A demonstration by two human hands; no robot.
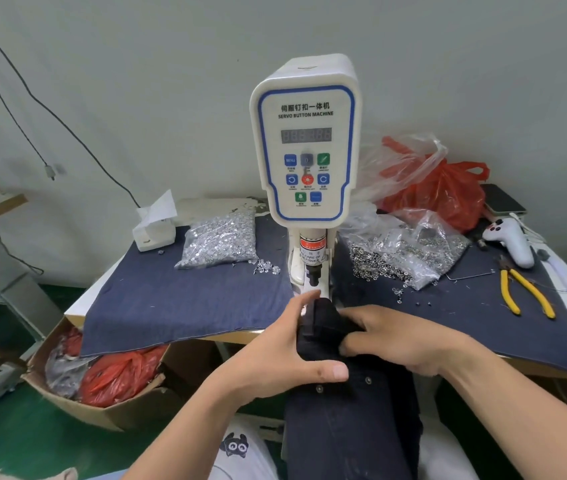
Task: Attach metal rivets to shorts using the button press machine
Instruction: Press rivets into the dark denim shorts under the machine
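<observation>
Both hands hold the dark shorts (pixel 348 403) just below the white button press machine (pixel 305 143): the left hand (pixel 285 351) grips the folded edge between thumb and fingers, the right hand (pixel 396 337) curls over it. Two rivets (pixel 319 389) shine on the fabric. Clear bags of metal parts (pixel 219 239) and yellow pliers (pixel 524 292) lie on blue cloth (pixel 178 299).

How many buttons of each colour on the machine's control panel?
On the button machine panel:
Blue: 5, e.g. the MENU button
Green: 2, e.g. top right
Red: 1, centre
Total: 8
</observation>
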